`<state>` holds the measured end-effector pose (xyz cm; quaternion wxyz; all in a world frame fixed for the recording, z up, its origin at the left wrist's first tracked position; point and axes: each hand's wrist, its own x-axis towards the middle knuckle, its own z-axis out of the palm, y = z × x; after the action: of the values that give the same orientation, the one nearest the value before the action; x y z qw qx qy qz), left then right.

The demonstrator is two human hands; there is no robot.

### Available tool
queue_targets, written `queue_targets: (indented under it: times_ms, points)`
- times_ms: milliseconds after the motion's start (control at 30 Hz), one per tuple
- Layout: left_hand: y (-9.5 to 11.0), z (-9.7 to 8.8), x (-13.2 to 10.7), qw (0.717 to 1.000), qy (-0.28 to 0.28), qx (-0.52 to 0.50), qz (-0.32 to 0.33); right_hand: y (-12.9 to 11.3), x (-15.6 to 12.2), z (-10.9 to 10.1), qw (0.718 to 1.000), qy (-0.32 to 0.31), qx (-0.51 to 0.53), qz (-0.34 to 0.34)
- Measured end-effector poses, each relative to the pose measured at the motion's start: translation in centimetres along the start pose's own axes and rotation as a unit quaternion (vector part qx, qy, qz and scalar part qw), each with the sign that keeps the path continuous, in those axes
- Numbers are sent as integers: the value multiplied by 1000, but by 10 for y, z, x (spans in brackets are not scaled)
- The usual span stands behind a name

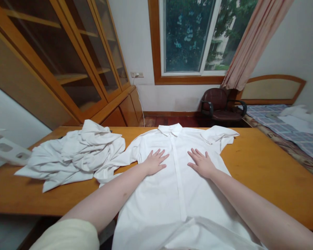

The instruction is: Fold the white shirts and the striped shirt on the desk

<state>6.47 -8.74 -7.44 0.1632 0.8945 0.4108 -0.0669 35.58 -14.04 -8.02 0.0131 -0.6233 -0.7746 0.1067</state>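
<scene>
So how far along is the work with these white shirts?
Done: one white shirt lies spread front-up on the wooden table, collar away from the person. In hand: the left hand and right hand press flat on its chest, either side of the placket. Left: no fold shows yet, and a crumpled white pile lies beside it.

Illumination is even and moderately bright; daylight shows at the window [187, 34]. The shirt [177, 187] reads white without glare. Shadows on the table [263, 166] are faint. Wide-angle distortion bows the frame edges; no motion blur.
</scene>
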Motion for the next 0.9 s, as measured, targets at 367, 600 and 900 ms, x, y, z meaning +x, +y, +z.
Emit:
queue_targets:
  times_ms: [367,600,900]
  points:
    - [-45,-19,56,997,68,40,-1,11,52,-5,999,29,-6,27]
    - [-47,-33,80,990,81,98,-58,20,79,-6,998,39,-14,46]
    - [17,11,51,985,142,70,-74,24,86,-5,996,49,-32,68]
